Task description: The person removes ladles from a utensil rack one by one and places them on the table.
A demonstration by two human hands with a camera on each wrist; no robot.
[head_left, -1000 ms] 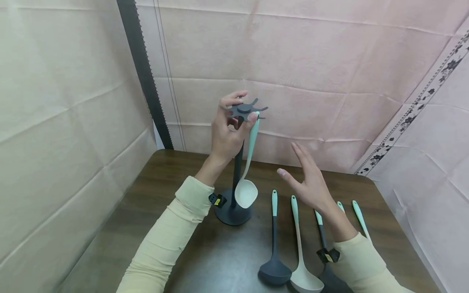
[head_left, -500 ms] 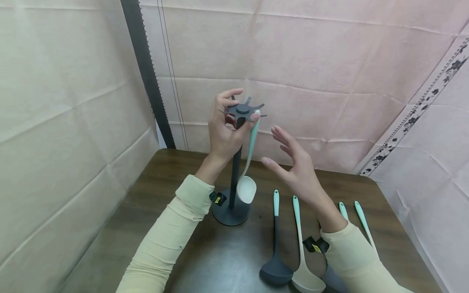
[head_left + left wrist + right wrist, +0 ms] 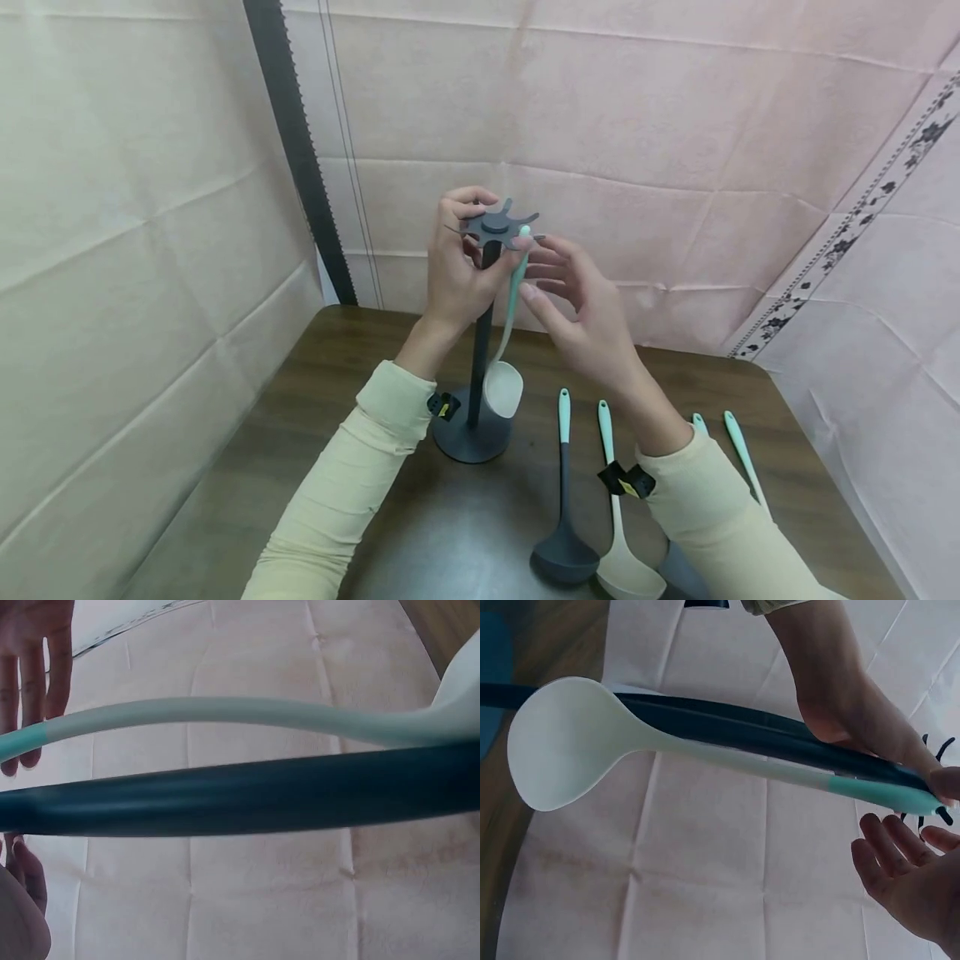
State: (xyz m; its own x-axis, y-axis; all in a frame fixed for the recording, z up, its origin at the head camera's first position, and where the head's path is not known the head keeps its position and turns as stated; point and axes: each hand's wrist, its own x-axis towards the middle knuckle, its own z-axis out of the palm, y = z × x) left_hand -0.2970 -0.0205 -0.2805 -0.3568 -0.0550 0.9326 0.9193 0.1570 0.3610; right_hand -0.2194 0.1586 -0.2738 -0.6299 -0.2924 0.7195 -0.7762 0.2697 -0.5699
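Observation:
A black utensil stand has a round base, a pole and a star-shaped top of hooks. From one hook hangs a white ladle with a mint handle, its bowl beside the pole. My left hand grips the stand's top, the thumb pressing at the ladle handle's upper end. My right hand is just right of that handle, fingers loosely bent. In the right wrist view, the right hand shows a gap from the mint handle. The left wrist view has the pole close up.
On the brown table lie a dark ladle and a beige ladle, both mint-handled. Farther right are more mint handles, partly hidden by the right sleeve. Cloth walls stand behind and at the sides.
My right hand has moved left and up to beside the hanging ladle's handle. The left hand stays at the stand's top; the ladle and stand have shifted only slightly.

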